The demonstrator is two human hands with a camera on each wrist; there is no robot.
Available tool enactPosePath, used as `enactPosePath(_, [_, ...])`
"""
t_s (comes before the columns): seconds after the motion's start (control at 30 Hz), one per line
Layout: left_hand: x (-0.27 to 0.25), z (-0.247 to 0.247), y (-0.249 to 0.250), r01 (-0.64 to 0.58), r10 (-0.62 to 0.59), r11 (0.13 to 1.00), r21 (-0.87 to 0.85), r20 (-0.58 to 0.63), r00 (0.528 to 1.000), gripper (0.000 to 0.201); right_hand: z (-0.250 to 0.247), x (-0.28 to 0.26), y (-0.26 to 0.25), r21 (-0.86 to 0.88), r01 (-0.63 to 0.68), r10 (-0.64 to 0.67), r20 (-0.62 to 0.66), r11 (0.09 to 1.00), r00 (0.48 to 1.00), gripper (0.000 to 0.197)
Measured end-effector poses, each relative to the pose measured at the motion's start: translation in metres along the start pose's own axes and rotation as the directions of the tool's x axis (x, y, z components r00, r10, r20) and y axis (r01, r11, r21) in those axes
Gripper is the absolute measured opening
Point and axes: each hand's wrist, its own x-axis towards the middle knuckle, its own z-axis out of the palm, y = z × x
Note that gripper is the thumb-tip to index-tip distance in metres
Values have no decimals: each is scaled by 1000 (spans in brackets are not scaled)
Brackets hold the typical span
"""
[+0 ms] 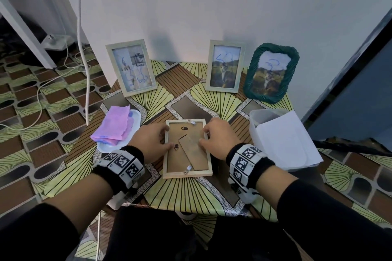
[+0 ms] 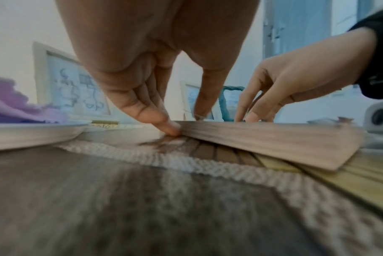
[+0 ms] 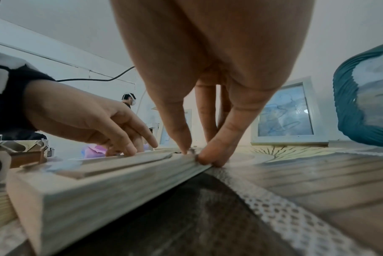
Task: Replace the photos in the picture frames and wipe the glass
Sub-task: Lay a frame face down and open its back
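A pale wooden picture frame [image 1: 187, 172] lies face down in the middle of the table, brown backboard and folded stand up. My left hand [image 1: 167, 139] holds its left rim, thumb on the backboard near a hook. Seen from the left wrist, a fingertip [image 2: 171, 129] presses the frame's side [image 2: 262, 138]. My right hand [image 1: 204, 136] pinches the right rim. From the right wrist, its thumb sits on top and its fingers [image 3: 210, 158] against the outer side of the frame [image 3: 98, 190]. The glass faces down, hidden.
Three frames lean on the wall: a pale one [image 1: 131, 68] at left, a pale one [image 1: 225, 66] in the middle, a green woven one [image 1: 271, 73] at right. A pink cloth [image 1: 115, 126] lies on a white plate [image 1: 136, 115]. White sheets [image 1: 286, 140] sit in a box at right.
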Motion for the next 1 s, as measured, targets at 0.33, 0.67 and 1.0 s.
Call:
enactPosePath(0.33, [11, -5, -4, 190, -175, 949, -250, 80, 981, 25, 2, 10, 0, 166, -209, 220, -51, 964, 974, 10])
enactPosePath(0.67, [2, -10, 5, 108, -105, 978, -178, 29, 994, 38, 6, 17, 2, 169, -65, 75, -53, 983, 996, 24])
enactPosePath(1.0, [-48, -20, 16, -162, 135, 974, 157, 168, 976, 41, -9, 43, -3, -165, 248, -188, 311, 955, 932, 53])
